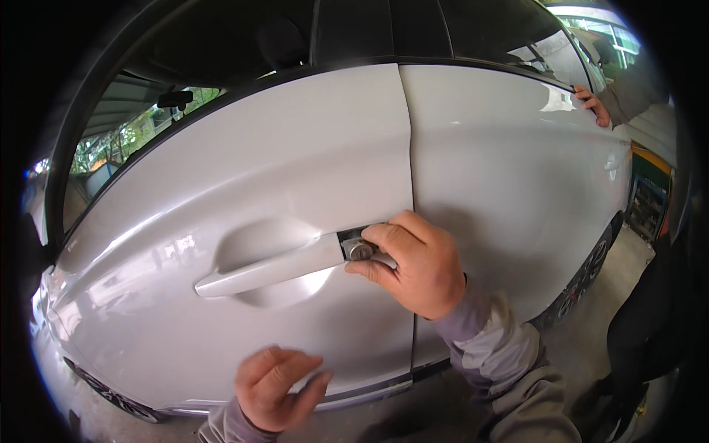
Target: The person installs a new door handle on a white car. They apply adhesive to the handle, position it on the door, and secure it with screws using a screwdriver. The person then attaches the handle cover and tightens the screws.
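A white car door (310, 162) fills the middle of the view, with its long white door handle (273, 266) set across a scooped recess. At the handle's right end, my right hand (417, 262) pinches a round metal lock cylinder (360, 251) between thumb and fingers. A dark opening shows around the cylinder, and the fingers hide part of it. Below the handle and apart from the door, my left hand (277, 387) hangs with thumb and fingers spread and nothing between them.
The rear door (509, 184) adjoins on the right, with a wheel (583, 280) below it. At the far right, another person's hand (593, 107) rests on the window edge. That person's dark-clothed leg (642, 310) stands beside the car. A front wheel (111, 391) shows at lower left.
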A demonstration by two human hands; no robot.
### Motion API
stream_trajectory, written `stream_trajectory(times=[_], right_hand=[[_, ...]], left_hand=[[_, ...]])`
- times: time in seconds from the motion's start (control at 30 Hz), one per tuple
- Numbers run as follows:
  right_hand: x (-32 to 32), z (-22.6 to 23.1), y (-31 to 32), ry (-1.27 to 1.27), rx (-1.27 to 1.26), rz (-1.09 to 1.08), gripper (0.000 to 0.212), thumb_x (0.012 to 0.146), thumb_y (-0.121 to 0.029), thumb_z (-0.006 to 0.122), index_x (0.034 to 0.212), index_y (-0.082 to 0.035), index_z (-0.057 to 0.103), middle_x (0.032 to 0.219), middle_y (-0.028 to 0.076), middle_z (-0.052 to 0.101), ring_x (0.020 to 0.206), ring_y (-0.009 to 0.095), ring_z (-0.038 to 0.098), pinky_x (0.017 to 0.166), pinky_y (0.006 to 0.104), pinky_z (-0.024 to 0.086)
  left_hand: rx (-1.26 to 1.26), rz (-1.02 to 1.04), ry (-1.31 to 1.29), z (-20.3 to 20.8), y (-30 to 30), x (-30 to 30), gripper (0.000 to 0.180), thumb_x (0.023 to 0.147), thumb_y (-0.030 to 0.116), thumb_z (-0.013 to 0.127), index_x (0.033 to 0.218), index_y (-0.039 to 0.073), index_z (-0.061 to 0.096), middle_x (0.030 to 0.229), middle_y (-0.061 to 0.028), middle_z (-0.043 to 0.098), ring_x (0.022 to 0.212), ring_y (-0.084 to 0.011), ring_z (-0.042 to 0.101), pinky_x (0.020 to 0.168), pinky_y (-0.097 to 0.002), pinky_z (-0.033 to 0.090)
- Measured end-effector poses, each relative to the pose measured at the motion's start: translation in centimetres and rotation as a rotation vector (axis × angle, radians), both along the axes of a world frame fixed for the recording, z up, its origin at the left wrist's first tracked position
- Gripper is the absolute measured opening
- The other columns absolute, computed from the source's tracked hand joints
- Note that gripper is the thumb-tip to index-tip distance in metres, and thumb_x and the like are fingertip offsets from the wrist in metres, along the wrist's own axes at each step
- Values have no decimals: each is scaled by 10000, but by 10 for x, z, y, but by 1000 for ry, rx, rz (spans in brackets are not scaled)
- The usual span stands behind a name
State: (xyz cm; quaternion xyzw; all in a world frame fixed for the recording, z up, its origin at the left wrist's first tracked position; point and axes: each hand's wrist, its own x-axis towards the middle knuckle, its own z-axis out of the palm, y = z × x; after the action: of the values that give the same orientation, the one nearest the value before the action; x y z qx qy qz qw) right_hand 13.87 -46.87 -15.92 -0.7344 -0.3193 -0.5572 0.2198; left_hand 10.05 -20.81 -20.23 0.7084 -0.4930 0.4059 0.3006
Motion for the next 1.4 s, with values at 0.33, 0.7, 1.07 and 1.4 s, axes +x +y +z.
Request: stream_trajectory(times=[0.33,0.7,1.07,1.4], right_hand=[[5,6,-7,-52,-61,-41,385,665,-132,922,954,-44,683,808,68,584,615,243,624,517,354,494],[2,5,-12,-43,-106,-37,402,634,-67,878,995,-60,699,809,62,563,629,240,612,523,366,486],[-2,3,-9,-111,-174,-80,322,693,-34,798,994,-28,682,829,45,524,679,212,618,525,342,495],[-5,5,1,2,-28,-46,299,719,6,840,996,-3,730,852,94,625,662,258,654,562,354,521]], left_hand=[[51,266,-256,66,-66,33,322,736,64,816,1043,31,726,925,-76,637,740,-257,669,617,-363,546],[33,211,-181,59,-71,42,334,737,-24,806,1063,18,742,912,-110,668,712,-295,674,622,-370,538],[34,225,-154,55,-70,42,356,729,-29,812,1076,20,745,920,-109,664,725,-286,669,628,-364,532],[43,209,-126,37,-38,26,355,725,46,846,1063,36,738,892,-75,621,643,-239,628,536,-366,503]])
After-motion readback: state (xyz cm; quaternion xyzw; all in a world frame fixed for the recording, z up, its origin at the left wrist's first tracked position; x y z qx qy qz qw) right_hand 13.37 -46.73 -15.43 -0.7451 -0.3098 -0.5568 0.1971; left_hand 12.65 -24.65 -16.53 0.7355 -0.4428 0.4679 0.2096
